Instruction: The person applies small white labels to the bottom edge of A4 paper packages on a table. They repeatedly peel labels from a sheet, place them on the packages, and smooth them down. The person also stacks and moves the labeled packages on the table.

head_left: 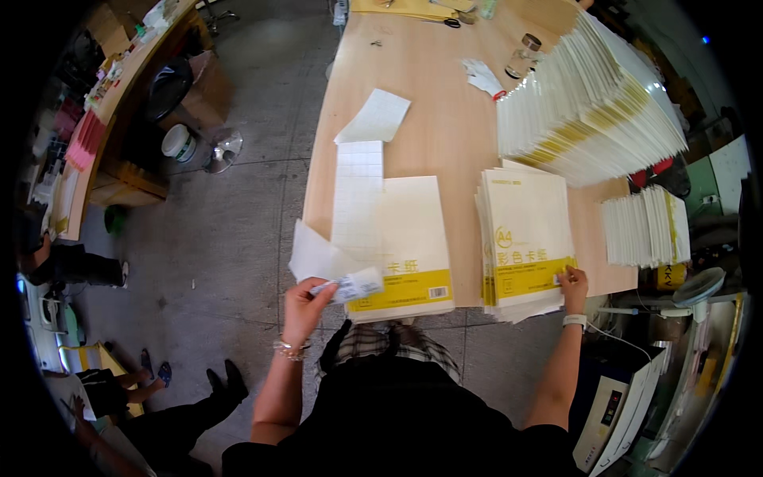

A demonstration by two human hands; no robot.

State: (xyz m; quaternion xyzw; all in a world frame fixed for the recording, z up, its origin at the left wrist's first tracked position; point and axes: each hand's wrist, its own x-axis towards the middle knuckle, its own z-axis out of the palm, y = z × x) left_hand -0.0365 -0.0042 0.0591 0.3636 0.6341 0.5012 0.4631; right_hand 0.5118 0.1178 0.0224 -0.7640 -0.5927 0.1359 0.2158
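A pale wooden table (445,119) runs from the lower middle to the top of the frame in a workroom with a grey floor (258,215); a second bench (139,75) curves along the upper left, and other people's legs show at lower left. At lower centre, my left hand (308,306) pinches a folded white strip (358,285) between thumb and fingers over a stack of yellow-and-white packets (417,226). My right hand (574,288) touches the lower right edge of a second stack (528,211), right of centre; its fingertips are too hard to make out for me to tell whether they grip.

A long white paper sheet (359,187) covers the first stack's left side, and the strip's fine print is unreadable. The fanned pile (592,103) at upper right hides the table beneath it, and the frame's dark rim swallows the corners.

Bare wood separates the two stacks and opens wider at upper centre, below the scissors (451,23). The white paper juts past the table's left edge.
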